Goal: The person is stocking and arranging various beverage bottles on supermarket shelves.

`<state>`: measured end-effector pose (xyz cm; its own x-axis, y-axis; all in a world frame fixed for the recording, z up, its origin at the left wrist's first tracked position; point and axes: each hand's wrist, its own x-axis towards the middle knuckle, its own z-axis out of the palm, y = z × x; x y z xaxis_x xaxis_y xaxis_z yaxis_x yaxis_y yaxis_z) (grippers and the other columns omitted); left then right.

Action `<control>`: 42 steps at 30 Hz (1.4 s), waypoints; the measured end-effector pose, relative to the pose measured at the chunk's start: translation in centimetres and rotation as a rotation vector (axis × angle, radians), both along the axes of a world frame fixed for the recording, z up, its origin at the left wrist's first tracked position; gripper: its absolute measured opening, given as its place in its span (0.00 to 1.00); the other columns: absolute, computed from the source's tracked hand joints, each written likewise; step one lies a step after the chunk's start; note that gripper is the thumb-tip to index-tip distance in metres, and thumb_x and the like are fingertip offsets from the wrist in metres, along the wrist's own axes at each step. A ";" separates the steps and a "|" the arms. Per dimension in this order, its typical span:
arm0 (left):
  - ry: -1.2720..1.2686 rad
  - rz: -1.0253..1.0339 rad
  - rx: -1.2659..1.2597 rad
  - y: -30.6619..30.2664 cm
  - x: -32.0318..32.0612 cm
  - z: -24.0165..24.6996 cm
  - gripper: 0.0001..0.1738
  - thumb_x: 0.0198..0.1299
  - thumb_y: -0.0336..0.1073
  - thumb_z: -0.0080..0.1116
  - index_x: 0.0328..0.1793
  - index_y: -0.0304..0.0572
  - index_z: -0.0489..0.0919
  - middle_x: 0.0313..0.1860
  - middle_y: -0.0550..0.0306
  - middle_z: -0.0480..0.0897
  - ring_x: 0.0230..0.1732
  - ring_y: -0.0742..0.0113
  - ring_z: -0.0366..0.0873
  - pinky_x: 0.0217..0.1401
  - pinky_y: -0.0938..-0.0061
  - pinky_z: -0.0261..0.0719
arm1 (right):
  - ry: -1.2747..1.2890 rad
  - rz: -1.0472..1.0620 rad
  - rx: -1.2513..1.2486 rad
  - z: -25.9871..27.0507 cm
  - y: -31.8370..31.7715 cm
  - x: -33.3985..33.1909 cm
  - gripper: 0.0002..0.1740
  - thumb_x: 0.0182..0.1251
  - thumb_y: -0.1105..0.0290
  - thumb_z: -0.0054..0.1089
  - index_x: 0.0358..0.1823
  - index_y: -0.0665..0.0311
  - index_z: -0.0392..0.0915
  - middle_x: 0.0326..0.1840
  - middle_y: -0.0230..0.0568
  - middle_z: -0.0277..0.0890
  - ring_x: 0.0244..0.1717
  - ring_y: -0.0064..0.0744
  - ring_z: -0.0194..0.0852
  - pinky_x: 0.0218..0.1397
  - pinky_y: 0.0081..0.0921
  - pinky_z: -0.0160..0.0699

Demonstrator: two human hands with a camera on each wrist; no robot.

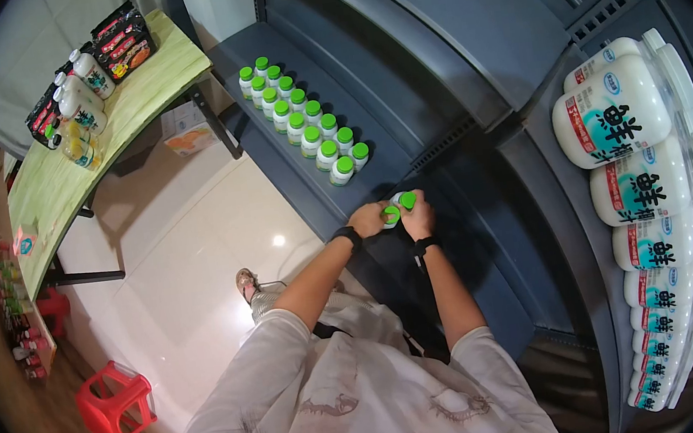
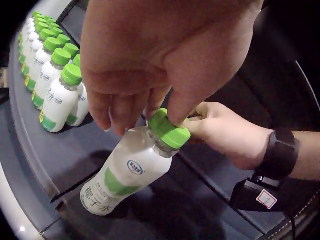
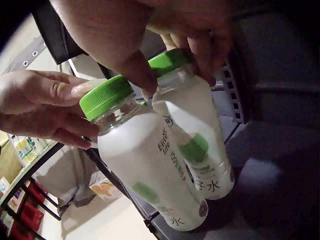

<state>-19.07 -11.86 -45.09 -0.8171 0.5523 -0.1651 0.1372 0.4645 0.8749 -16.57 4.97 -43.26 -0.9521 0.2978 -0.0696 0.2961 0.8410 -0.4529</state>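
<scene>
Left hand [image 3: 47, 102], thumb against green bottle cap [image 3: 106, 97]

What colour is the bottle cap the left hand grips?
The cap is bright green, clearest in the left wrist view.

bottle rows [image 1: 296, 130] on shelf [image 1: 318, 196] | table [image 1: 142, 91] left | jugs [image 1: 636, 188] right

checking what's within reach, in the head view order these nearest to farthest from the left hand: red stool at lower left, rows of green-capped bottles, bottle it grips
1. Gripped bottle, in the left hand itself
2. Bottle rows, on the shelf, ahead-left
3. Red stool, on the floor, lower left
</scene>
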 end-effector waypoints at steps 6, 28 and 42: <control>-0.070 0.000 -0.025 -0.8 0.2 1.3 0.33 0.67 0.56 0.57 0.67 0.36 0.77 0.51 0.34 0.84 0.53 0.39 0.82 0.56 0.55 0.77 | 0.058 0.024 -0.021 -1.3 0.4 -0.4 0.25 0.59 0.62 0.73 0.53 0.58 0.71 0.40 0.55 0.84 0.45 0.61 0.82 0.44 0.51 0.80; -0.205 0.115 0.062 -0.7 0.9 -2.3 0.39 0.63 0.64 0.60 0.63 0.34 0.79 0.40 0.38 0.86 0.43 0.44 0.84 0.50 0.58 0.77 | 0.029 0.039 -0.042 -1.2 0.8 -1.0 0.25 0.61 0.58 0.71 0.54 0.59 0.70 0.41 0.55 0.84 0.45 0.62 0.82 0.46 0.53 0.80; -0.283 0.102 0.059 -1.2 0.7 -1.1 0.41 0.63 0.63 0.62 0.66 0.31 0.78 0.50 0.40 0.86 0.52 0.50 0.85 0.58 0.64 0.78 | -0.041 0.067 -0.035 -0.5 1.0 -1.2 0.28 0.60 0.59 0.72 0.58 0.59 0.71 0.44 0.55 0.84 0.48 0.60 0.82 0.47 0.50 0.80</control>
<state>-18.41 -13.07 -46.23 -0.7950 0.4850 -0.3644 -0.1606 0.4110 0.8974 -17.81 5.95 -43.77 -0.9658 0.2306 -0.1186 0.2592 0.8433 -0.4708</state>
